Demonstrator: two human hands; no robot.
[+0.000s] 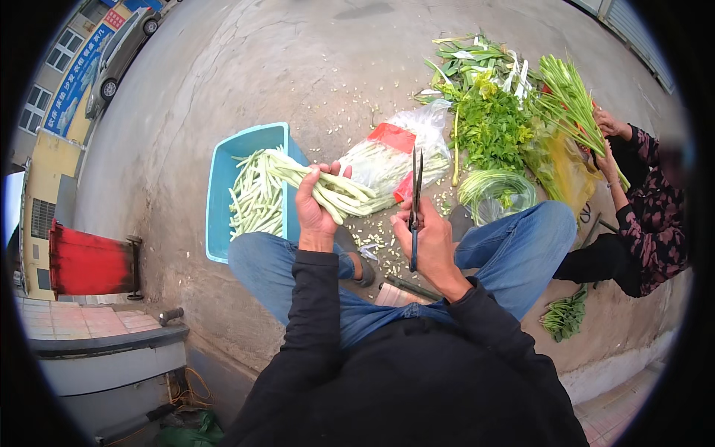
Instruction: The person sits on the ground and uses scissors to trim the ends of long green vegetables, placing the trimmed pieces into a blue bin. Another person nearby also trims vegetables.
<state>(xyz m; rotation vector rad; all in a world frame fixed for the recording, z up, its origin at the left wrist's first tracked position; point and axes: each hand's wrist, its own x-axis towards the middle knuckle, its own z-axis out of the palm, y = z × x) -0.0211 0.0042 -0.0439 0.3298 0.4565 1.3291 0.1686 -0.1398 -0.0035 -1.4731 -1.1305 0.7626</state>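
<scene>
A bundle of pale green beans (341, 193) lies across the palm of my left hand (315, 209), its fingers curled around the pods. The bundle reaches over the rim of a blue plastic tub (217, 184), which holds many more beans (254, 201). My right hand (433, 243) grips dark-handled scissors (416, 193) upright, the blades pointing away from me and nearly together. Just beyond both hands, a clear plastic bag (394, 148) with red patches lies on the ground, full of beans. Cut bean ends (380, 240) are scattered on the concrete between my feet.
To the right lie leafy celery (491, 128), leek-like greens (475, 58) and a bag of green stalks (494, 193). Another person's hands (609, 125) hold a bunch of stalks (570, 95). A bundle of greens (564, 315) rests near my right. A red bin (92, 260) stands left.
</scene>
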